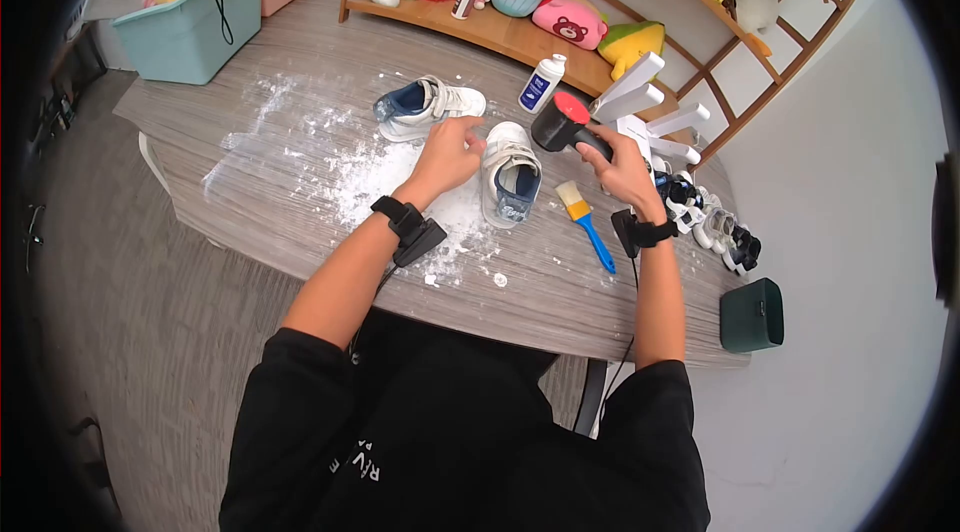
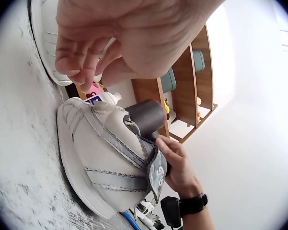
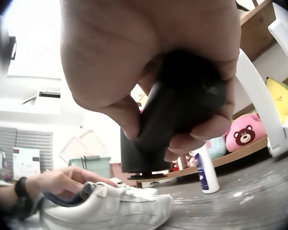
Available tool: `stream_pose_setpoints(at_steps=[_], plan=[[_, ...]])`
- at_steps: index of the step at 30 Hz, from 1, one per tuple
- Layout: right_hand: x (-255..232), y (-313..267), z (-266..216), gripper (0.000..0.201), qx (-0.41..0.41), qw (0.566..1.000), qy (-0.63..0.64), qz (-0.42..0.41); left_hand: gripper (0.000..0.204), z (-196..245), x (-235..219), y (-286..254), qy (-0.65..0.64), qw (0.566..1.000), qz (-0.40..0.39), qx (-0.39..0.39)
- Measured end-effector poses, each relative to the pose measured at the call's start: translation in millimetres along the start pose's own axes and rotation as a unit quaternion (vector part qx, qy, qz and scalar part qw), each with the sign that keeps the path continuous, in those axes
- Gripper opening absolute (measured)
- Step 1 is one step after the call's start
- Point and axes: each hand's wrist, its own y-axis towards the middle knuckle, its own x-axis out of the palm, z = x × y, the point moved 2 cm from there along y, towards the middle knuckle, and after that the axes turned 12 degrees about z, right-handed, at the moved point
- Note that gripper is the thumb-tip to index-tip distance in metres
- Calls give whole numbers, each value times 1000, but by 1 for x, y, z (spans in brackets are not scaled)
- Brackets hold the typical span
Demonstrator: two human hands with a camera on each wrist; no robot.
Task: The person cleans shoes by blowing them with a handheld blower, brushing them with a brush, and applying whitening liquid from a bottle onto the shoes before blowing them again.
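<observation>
Over the table (image 1: 560,302), just right of the nearer shoe (image 1: 495,177): black red-fronted blower-like tool (image 1: 556,128) | likely rigid, fairly light, smooth; best gripped round its handle (image 1: 594,144) | right hand (image 1: 625,172): fingers curled round that handle | left hand (image 1: 450,154): loosely half-curled, holding nothing, near the shoe.

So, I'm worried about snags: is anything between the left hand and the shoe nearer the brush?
Nothing visible stands between the left hand and that shoe; the brush lies on the shoe's other side, and the bottle stands farther back.
</observation>
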Motion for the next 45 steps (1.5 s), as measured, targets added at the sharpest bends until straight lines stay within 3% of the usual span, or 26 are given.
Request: stream_pose_setpoints(at_steps=[5,7,9,11,17,19,21,24,31,34,37,39,41,43,45], plan=[[-12,-16,-41,41,-16,998,27,-60,42,6,2,0,8,1000,-19,-4],[0,-13,-35,40,-156,986,42,-42,42,12,-3,-2,6,1000,-14,-10],[1,-6,-30,41,-126,991,31,-43,42,5,-1,-1,10,1000,-10,-7],[-4,-3,-33,41,-89,993,-70,-10,42,-4,1,-1,13,1000,-5,-6],[-8,-13,-53,40,-74,995,31,-58,41,-10,7,2,25,1000,6,17],[1,-13,-57,40,-183,982,12,-48,40,-7,7,0,20,1000,2,5],[5,-5,-50,39,-156,986,-25,-54,39,-8,4,0,17,1000,-3,2],[2,3,-44,37,-126,989,-82,5,39,-8,4,2,10,1000,-5,-6],[-11,-16,-36,39,-80,996,8,-35,39,-7,7,0,12,1000,17,22],[4,-16,-9,40,-45,998,-33,-22,39,2,1,-1,-5,999,-21,-30],[7,-15,8,42,-23,996,-89,0,40,5,-2,0,0,1000,-10,-26],[8,-21,18,42,39,999,6,13,40,-2,1,0,14,1000,5,-9],[10,-31,24,41,47,998,48,2,40,-11,7,1,27,1000,12,5],[18,-48,17,40,138,968,210,-11,40,-8,5,0,18,1000,-3,0],[33,-62,13,42,164,953,255,-20,40,-5,2,0,17,1000,-9,-1]])
